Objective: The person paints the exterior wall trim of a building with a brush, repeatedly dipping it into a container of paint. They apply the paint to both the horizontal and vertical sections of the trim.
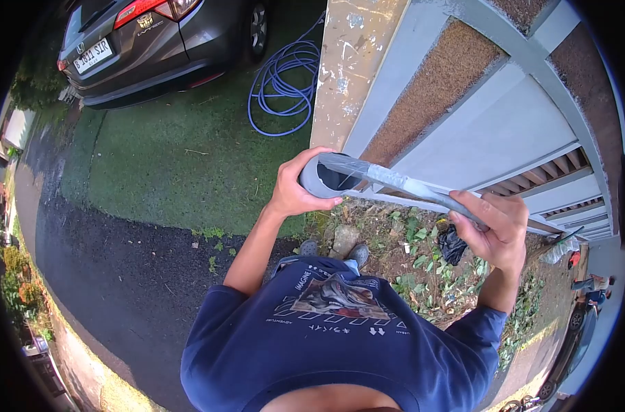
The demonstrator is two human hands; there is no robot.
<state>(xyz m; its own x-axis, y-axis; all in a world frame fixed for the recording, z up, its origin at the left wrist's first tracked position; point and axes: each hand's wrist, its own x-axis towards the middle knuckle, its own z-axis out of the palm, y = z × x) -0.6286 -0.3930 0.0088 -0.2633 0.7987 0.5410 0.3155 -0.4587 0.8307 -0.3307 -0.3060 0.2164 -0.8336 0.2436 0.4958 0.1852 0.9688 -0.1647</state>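
Observation:
My left hand (289, 187) is wrapped around a grey-smeared paint can (314, 180) with a dark inside, held in front of my chest. My right hand (494, 226) grips the end of a long paintbrush (402, 181), fingers closed on its grey-stained handle. The brush's far end lies over the mouth of the can; its bristles are hard to make out. Just beyond both hands stands a panelled wall (494, 130) with pale grey bands and rough brown insets.
A dark car (188, 55) is parked at upper left on green ground, near a coiled blue hose (281, 89). Cut leaves (422, 275) and a black plastic bag (452, 244) lie beneath my right hand. Other people (593, 288) are at far right.

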